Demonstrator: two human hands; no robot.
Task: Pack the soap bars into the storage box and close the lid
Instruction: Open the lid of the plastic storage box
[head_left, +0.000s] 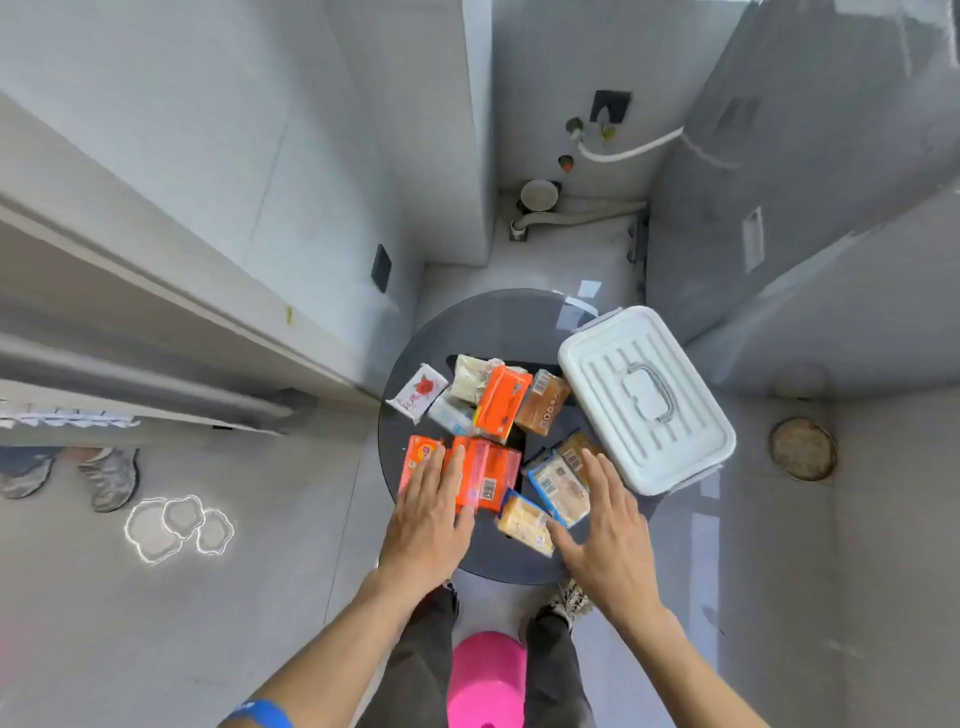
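Left hand covers the near ends of the orange bars, so their count is unclear. Right hand hides part of the blue-edged bar and the worktop under it. Box has its lid on, so the inside is unseen; it overhangs and hides the worktop's right rim. Labels on all bars are too blurred to read. Both forearms are cut by the bottom edge. The pink object is cut off at the bottom. Shoes at far left: the wearer is cut off above them.
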